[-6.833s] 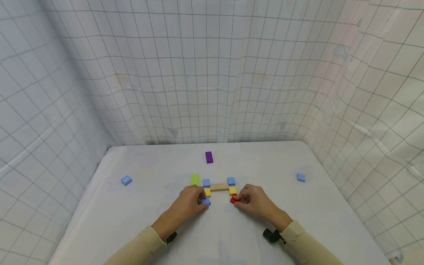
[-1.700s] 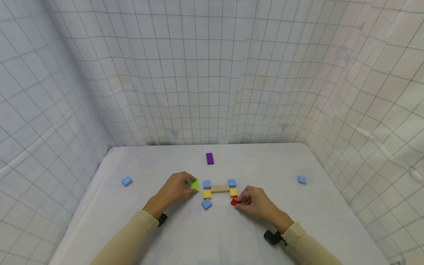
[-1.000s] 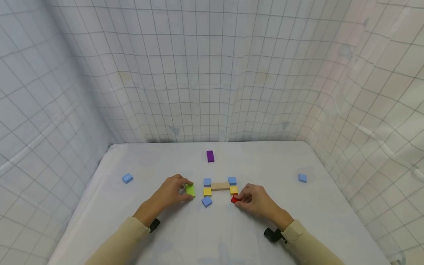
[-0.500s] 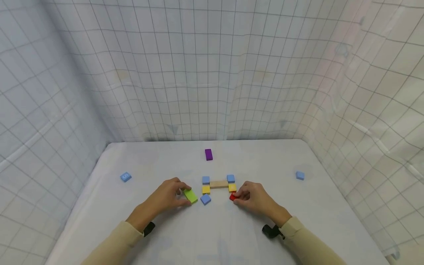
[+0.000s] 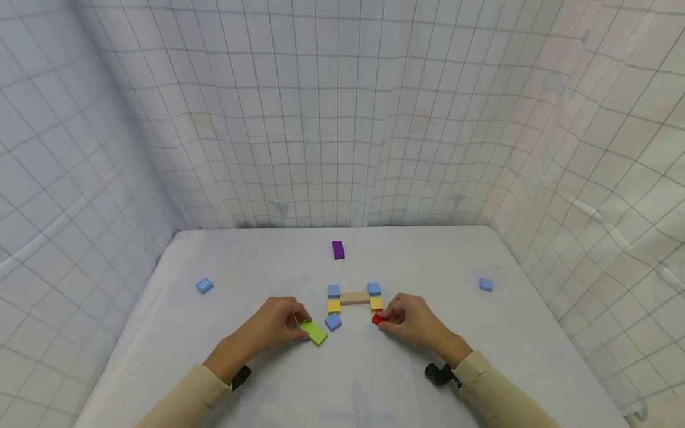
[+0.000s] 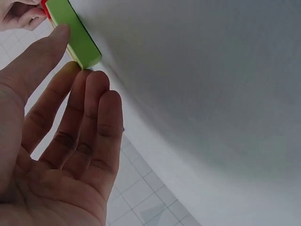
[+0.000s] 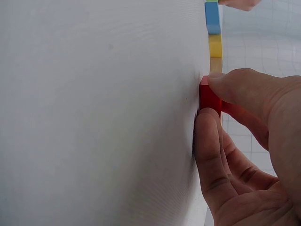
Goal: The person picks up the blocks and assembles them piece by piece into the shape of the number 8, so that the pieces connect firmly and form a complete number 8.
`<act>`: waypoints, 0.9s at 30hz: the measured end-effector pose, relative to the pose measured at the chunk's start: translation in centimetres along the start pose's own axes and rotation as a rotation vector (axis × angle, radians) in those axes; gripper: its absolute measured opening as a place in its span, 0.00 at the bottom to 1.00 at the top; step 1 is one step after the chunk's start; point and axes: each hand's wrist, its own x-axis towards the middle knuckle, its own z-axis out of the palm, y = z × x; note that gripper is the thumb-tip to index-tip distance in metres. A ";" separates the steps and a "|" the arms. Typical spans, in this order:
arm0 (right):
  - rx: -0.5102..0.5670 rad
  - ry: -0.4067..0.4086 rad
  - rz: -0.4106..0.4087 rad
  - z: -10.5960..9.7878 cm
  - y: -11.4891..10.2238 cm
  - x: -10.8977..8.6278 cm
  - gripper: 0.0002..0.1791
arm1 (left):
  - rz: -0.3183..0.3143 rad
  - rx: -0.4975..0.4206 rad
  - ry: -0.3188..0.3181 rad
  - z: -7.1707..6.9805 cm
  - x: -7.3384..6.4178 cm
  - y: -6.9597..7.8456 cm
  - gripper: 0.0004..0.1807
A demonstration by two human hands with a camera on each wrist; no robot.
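My left hand [image 5: 279, 321] pinches one end of a lime green block [image 5: 314, 333] between thumb and fingertips. The block's free end points toward the lower right, just below a tilted blue block [image 5: 333, 322]. My right hand [image 5: 411, 321] pinches a small red block [image 7: 210, 95] at the table surface, below the right yellow block [image 5: 376, 304]. Between the hands, a wooden bar [image 5: 355, 298] joins two short columns, each a blue block [image 5: 373, 289] above a yellow one. The left column has its own yellow block [image 5: 334, 307].
A purple block [image 5: 338, 249] lies toward the back of the white table [image 5: 428, 255]. Single blue blocks lie far left, this one marked 5 [image 5: 204, 286], and far right, a plain blue block [image 5: 486, 284]. Gridded white curtains [image 5: 332, 119] surround the table.
The left hand left the tilted blue block, took the green block from beside the left column, and brought it nearer while turning it diagonal. The right hand stays on the red block.
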 end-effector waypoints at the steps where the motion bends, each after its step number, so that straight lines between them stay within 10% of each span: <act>1: -0.001 0.000 0.000 0.0 0.0 0.1 0.08 | 0.010 -0.008 -0.005 0.0 0.0 0.1 0.13; 14: -0.016 -0.002 0.005 0.1 0.1 0.0 0.07 | 0.058 -0.021 -0.050 1.6 0.4 2.2 0.14; 27: -0.003 -0.009 0.019 0.1 0.0 0.0 0.07 | 0.034 0.241 0.000 3.4 1.5 5.2 0.17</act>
